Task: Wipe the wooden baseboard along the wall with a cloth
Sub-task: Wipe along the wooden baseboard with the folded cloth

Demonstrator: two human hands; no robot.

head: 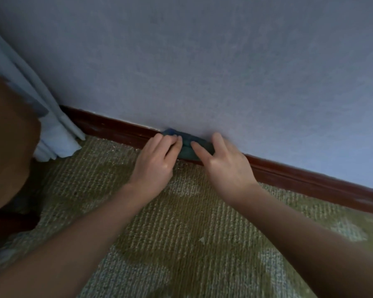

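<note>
Your left hand [153, 164] and right hand [226, 166] both pressed nearly straight fingers flat on a folded dark blue cloth [187, 145], gripping nothing. The cloth sat on the dark wooden baseboard [116, 127] at frame centre, long side along it. The board ran from middle left, by a pale curtain [58, 134], down to the right edge. Wiping looked underway; which stretches were done couldn't be told.

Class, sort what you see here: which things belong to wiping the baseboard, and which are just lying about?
In the job: cloth, baseboard, left hand and right hand, both pressing the cloth.
Just there: curtain, carpet, wall, brown furniture at the left.
</note>
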